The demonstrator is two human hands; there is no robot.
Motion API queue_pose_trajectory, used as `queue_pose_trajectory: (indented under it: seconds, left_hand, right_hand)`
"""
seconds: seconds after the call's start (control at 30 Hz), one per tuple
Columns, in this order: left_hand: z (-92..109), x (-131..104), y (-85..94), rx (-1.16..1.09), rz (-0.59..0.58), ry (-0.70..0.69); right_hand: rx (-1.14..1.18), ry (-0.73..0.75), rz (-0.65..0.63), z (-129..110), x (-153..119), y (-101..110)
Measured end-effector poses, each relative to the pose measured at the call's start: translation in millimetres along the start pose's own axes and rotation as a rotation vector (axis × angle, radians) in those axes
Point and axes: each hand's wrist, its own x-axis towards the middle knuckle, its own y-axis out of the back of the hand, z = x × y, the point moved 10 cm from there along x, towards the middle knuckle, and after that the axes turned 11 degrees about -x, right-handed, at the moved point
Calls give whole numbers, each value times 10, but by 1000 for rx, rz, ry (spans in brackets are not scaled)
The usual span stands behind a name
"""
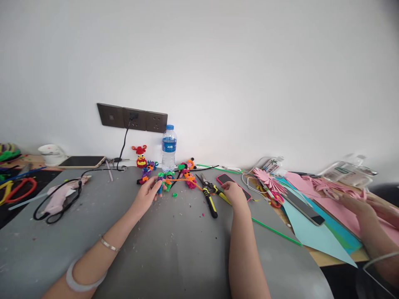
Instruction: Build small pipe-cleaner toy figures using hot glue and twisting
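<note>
My left hand [146, 194] pinches a small pipe-cleaner figure [161, 182] with a green top and blue body. Beside it on the mat stand several colourful pipe-cleaner figures, among them a green one [168, 179] and a pink and orange one [190, 178]. An orange pipe cleaner [182, 180] stretches near them. My right hand [234, 193] has its fingers curled together, over the pink-edged phone [246, 193] and close to one yellow handle of the pliers [209, 192]. Whatever its fingertips hold, if anything, is hidden. Under my right forearm runs a green pipe cleaner [274, 230].
Against the wall stand a water bottle [169, 149] and a red and yellow figure [141, 156]. A corded pink tool [64, 196] lies left, near orange-handled scissors [23, 189]. At right, another person's hands [358, 207] work over pink paper [338, 214].
</note>
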Motion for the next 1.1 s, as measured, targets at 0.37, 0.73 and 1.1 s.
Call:
queue_pose_trajectory:
  seconds: [0.37, 0.73, 1.1]
  left_hand:
    - [-14, -14, -57, 207, -44, -44]
    - [-87, 35, -17, 301, -29, -125]
    - [-25, 11, 4, 372, -13, -140]
  right_hand:
    - [513, 812, -15, -1447, -739, 155]
    - [293, 999, -102, -1927, -1142, -304]
    - [341, 967, -135, -1893, -1125, -315]
